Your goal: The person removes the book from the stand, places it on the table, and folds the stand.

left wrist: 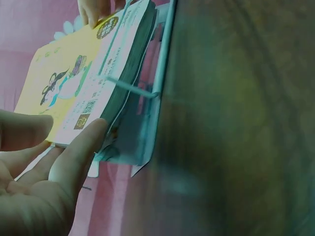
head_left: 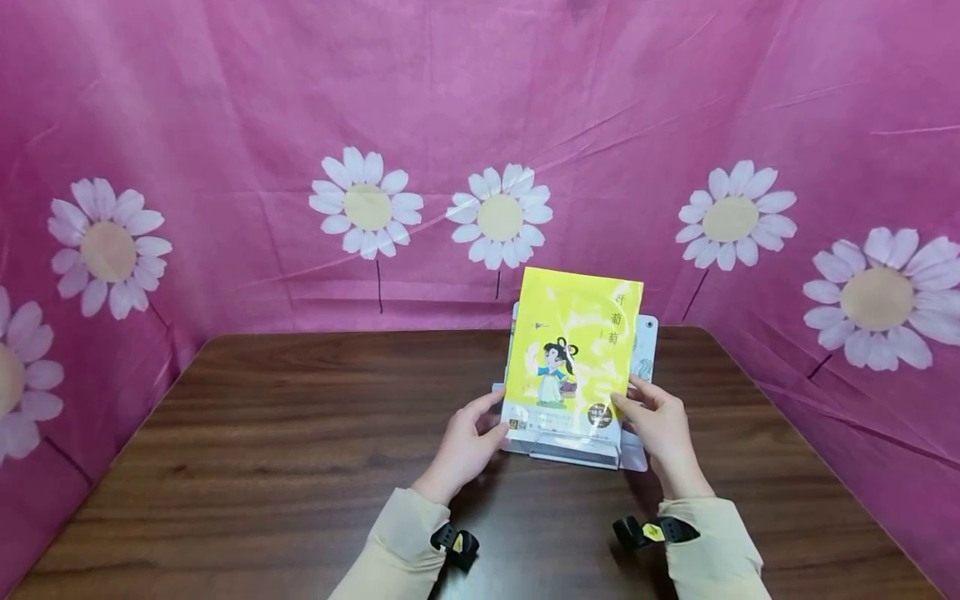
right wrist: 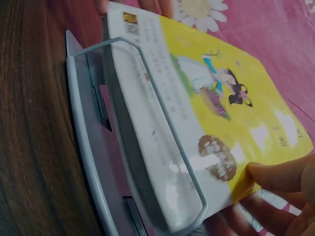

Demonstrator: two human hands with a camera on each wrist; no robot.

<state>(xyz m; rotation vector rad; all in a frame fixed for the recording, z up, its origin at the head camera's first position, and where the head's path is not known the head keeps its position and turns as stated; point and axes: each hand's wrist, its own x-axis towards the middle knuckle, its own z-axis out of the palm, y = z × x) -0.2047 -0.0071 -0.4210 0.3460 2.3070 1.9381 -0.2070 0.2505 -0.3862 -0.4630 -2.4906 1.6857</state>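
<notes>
A thick book [head_left: 577, 350] with a glossy yellow and white cover and a cartoon figure leans back on a pale book stand [head_left: 647, 346]. In the right wrist view, the stand's wire holder [right wrist: 170, 123] crosses the front of the book near its lower edge. My left hand [head_left: 467, 446] holds the book's lower left side, its thumb by the cover. At the lower right side my right hand [head_left: 662, 425] grips it, thumb [right wrist: 280, 174] on the cover and fingers behind. Most of the stand's back plate is hidden by the book.
The stand rests on a dark wood table [head_left: 300, 433], towards its far edge. A pink cloth [head_left: 225, 100] printed with large white daisies hangs behind and at both sides. Black bands [head_left: 654, 531] are strapped round both sleeves.
</notes>
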